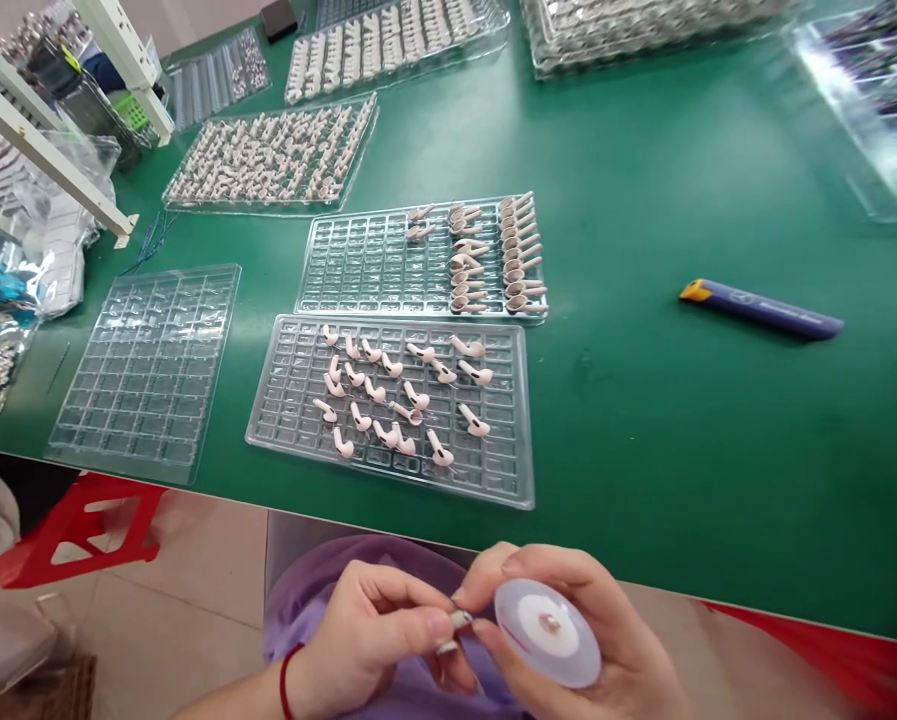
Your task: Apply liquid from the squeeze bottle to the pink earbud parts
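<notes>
Ctr. front tray [504,470] part-filled w/ earbud pcs. [477,374]; small pc. [458,619] pinched by L hand [380,625], disc [534,645] held by R hand [619,622].

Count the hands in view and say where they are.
2: the left hand, pinching a small pale piece, and the right hand next to it, holding a round disc, both near the green table.

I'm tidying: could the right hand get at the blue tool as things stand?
Probably not without freeing its grip: the right hand holds a white disc, though the blue tool lies uncovered on the table.
</notes>
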`<control>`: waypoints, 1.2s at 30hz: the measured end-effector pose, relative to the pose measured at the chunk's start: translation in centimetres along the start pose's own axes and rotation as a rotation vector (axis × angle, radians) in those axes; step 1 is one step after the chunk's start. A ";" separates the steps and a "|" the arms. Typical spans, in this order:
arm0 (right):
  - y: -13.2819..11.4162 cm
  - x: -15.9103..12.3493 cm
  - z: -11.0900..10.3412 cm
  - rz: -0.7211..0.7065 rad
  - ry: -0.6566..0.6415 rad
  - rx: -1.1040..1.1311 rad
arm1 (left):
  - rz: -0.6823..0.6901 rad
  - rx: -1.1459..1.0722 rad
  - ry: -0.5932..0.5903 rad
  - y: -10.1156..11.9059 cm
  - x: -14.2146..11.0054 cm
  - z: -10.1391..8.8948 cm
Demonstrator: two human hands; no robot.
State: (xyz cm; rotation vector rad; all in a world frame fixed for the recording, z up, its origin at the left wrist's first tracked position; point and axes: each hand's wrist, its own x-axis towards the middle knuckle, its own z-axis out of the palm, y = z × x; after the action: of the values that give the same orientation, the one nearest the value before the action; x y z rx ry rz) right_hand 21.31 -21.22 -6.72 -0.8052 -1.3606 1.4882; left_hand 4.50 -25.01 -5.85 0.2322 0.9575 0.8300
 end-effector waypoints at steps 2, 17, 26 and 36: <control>-0.1 0.1 0.1 -0.011 -0.007 0.019 | -0.012 0.006 0.003 0.0 -0.1 0.0; 0.1 0.1 0.4 -0.068 0.016 0.033 | 0.021 0.074 0.025 0.2 -0.6 0.4; 1.0 -0.6 0.2 0.094 0.107 0.097 | 0.041 0.173 0.123 1.0 -0.9 1.1; -0.2 -1.0 2.1 0.488 0.216 0.405 | 0.116 0.282 0.106 1.5 -1.2 1.7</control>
State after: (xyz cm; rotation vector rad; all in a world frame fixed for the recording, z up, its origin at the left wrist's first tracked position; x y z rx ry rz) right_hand 19.80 -22.88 -6.30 -1.0381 -0.6903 1.9046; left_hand 4.75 -24.61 -3.30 0.4950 1.1697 0.8174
